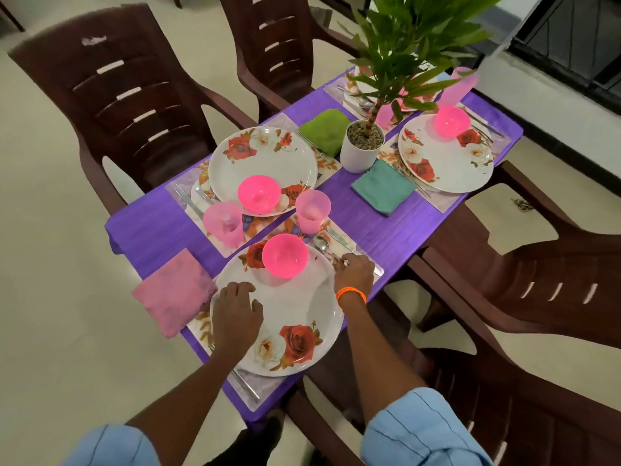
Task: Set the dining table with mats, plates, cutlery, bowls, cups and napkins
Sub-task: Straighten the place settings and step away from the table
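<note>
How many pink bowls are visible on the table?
3. One pink bowl stands on the nearest plate, one on the far-left plate, one on the right plate. The plant may hide another.

A glossy flowered plate (289, 317) is seen beside a matt pink cloth napkin (173, 290) at nine o'clock; translucent plastic is shown by the bowl (285, 255), shiny metal by the spoon (322, 244).

L hand (237, 311) rests on near plate (295, 317) rim; R hand (354, 272) grips cutlery (331, 245) beside it.
</note>
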